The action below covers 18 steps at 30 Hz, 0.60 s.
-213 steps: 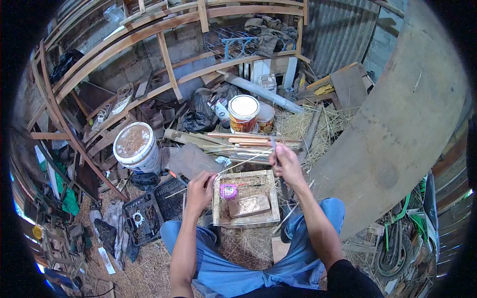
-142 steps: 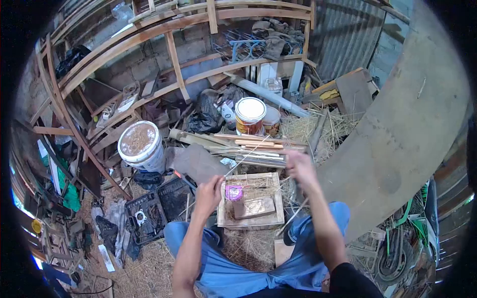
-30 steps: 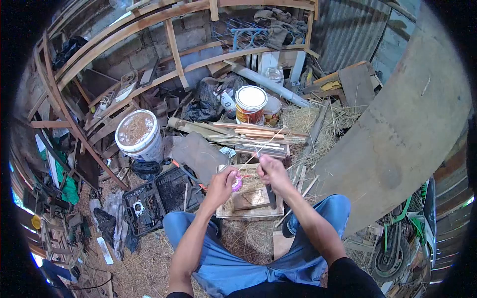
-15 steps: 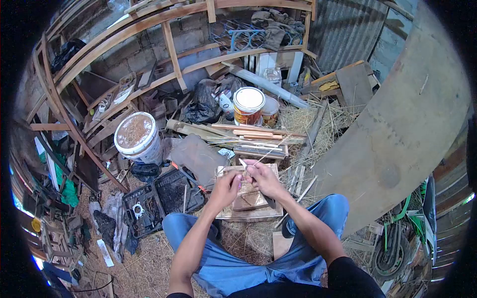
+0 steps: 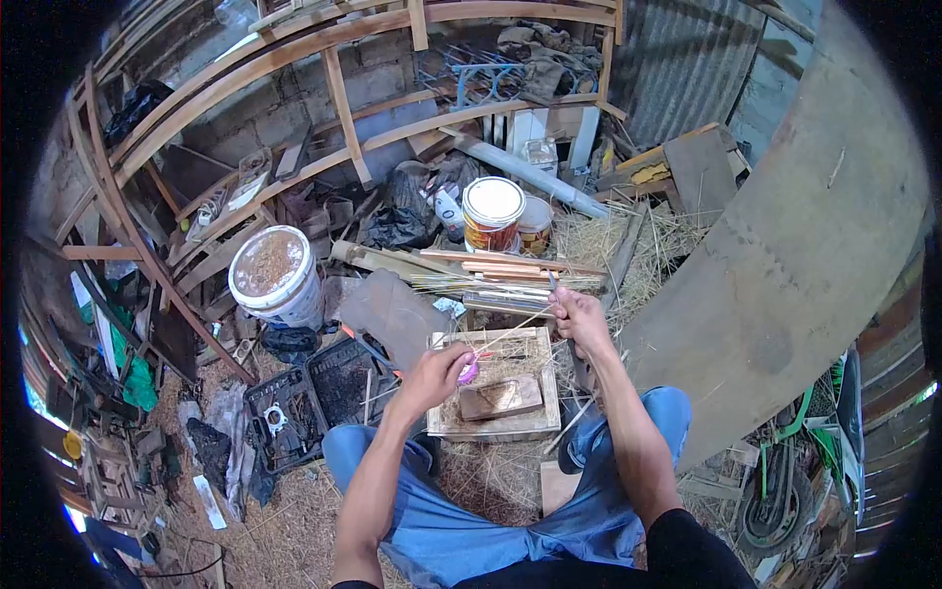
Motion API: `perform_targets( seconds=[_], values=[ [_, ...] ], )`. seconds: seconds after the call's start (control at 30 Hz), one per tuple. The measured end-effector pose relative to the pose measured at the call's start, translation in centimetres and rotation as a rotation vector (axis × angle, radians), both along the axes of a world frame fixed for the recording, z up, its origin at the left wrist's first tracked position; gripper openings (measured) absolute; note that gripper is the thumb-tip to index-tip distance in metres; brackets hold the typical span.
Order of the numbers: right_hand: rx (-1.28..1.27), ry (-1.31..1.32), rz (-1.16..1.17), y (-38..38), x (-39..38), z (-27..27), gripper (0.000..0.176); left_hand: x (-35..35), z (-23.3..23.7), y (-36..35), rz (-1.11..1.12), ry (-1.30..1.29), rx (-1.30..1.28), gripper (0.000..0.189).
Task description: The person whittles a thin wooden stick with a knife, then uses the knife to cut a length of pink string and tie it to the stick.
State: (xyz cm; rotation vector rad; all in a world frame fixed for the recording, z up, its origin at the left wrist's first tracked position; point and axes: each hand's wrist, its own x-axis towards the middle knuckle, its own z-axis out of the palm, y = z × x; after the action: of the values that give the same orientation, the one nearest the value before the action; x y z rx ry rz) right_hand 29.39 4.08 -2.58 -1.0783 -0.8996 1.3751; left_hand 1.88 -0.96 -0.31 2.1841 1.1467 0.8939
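Note:
A thin pale bamboo strip (image 5: 515,330) stretches slantwise between my two hands. My left hand (image 5: 432,378) is closed on its lower end, with something pink-purple (image 5: 469,373) at the fingertips. Farther forward and to the right, my right hand (image 5: 581,322) grips a knife (image 5: 552,282) whose short blade points up past the fingers; the strip's upper end meets this hand. Below both hands is a shallow wooden box (image 5: 446,428), with a wooden block (image 5: 500,398) lying on it. A small red item (image 5: 484,355) shows on the box behind the strip.
Wood pieces and thin strips (image 5: 510,270) lie stacked beyond the box. Behind them stands a paint bucket (image 5: 493,201); a white bucket of shavings (image 5: 272,270) is at left. An open black tool case (image 5: 329,388) sits left of the box, and a large board (image 5: 756,265) leans at right.
My right hand has moved away from the left, forward and right, with the knife. The strip now spans the gap between my hands, and more of the box and block shows.

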Motion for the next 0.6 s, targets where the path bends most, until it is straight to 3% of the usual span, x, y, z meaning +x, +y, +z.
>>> perform_targets(
  seconds=[0.07, 0.17, 0.23, 0.3, 0.37, 0.43, 0.6],
  values=[
    [-0.022, -0.098, -0.247, 1.0, 2.0, -1.4, 0.025, -1.4, -0.6, 0.0, 0.070, 0.061, 0.055, 0.016],
    [0.078, -0.067, -0.382, 0.5, 5.4, 0.5, 0.023, -3.2, -0.9, 0.3, 0.215, 0.122, 0.139, 0.016],
    [0.105, -0.034, -0.230, -0.7, 3.9, 2.1, 0.026, -3.1, -1.4, 0.9, 0.326, 0.141, 0.206, 0.013],
    [-0.115, -0.148, -0.035, -2.6, -1.0, 2.3, 0.034, -1.4, -1.5, 1.2, 0.301, 0.097, 0.220, 0.012],
    [-0.025, -0.149, 0.245, -4.0, -5.9, 2.1, 0.043, 0.5, -2.0, 1.1, 0.254, 0.071, 0.322, 0.007],
    [0.048, 0.056, 0.275, -4.3, -8.5, 1.1, 0.035, 1.8, -1.8, 0.6, 0.221, 0.095, 0.330, 0.007],
    [0.051, -0.121, 0.150, -2.6, -6.3, -0.7, 0.031, 1.6, -1.5, 0.4, 0.142, 0.178, 0.362, 0.010]
  ],
)
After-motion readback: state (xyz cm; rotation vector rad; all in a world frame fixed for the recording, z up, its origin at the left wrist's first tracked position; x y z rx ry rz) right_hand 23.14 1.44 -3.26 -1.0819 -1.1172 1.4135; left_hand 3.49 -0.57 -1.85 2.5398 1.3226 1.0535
